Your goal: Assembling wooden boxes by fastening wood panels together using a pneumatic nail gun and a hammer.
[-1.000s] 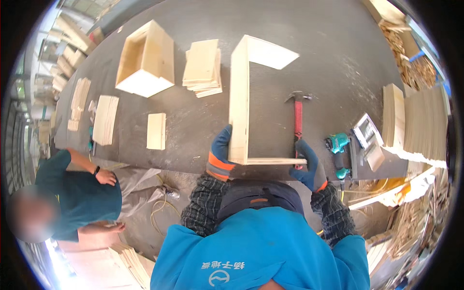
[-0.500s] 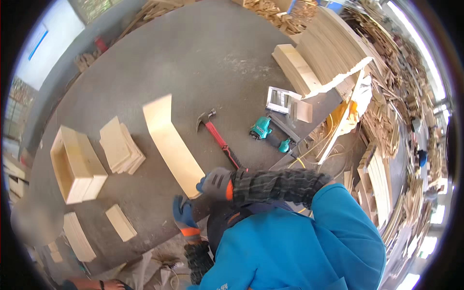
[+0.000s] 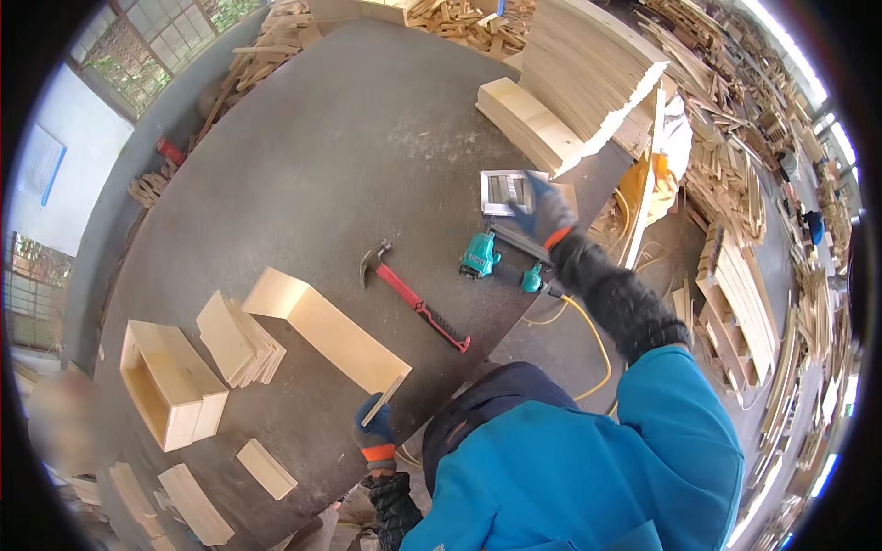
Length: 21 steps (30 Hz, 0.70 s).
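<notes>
My left hand, in a blue and grey glove, grips a small wooden end board standing at the near end of a long pale board. Another short board stands at the long board's far end. My gloved right hand reaches over the far right of the table, fingers apart, at the edge of an open box of metal staples or nails. Just nearer me lies a teal nail gun with a yellow hose. A claw hammer with a red and black handle rests between the boards and the nail gun.
On the left of the dark table are a wooden box, stacked short boards and narrow slats. Tall board stacks stand at the far right. The yellow hose hangs past the table edge.
My right hand has left the long board and swung far right to the staple box. My left hand has taken hold of the end board, now upright at the long board's near end.
</notes>
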{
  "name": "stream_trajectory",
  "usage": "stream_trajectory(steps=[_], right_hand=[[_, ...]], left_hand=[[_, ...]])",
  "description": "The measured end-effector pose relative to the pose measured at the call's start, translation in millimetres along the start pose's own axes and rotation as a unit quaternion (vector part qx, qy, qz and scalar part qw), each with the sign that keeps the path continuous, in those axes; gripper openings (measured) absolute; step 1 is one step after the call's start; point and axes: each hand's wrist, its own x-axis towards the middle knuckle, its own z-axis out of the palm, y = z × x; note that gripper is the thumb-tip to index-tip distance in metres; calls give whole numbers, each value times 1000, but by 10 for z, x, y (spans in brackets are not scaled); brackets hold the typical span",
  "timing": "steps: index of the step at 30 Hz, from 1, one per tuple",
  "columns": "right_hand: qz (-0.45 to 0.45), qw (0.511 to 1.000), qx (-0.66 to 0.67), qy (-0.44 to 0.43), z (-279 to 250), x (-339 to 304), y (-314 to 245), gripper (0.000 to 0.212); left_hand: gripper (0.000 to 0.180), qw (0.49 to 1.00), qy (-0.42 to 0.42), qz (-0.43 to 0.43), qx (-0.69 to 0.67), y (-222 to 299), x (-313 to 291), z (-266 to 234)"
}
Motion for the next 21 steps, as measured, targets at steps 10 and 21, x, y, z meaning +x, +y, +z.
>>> stream_trajectory(steps=[10,21], right_hand=[[102,976,-178,-72,710,1084,2754,89],[32,975,-218,23,292,1225,2194,50]], left_hand=[[25,999,-1,-15,44,250,361,-17],[49,984,158,-29,81,450,-7,134]])
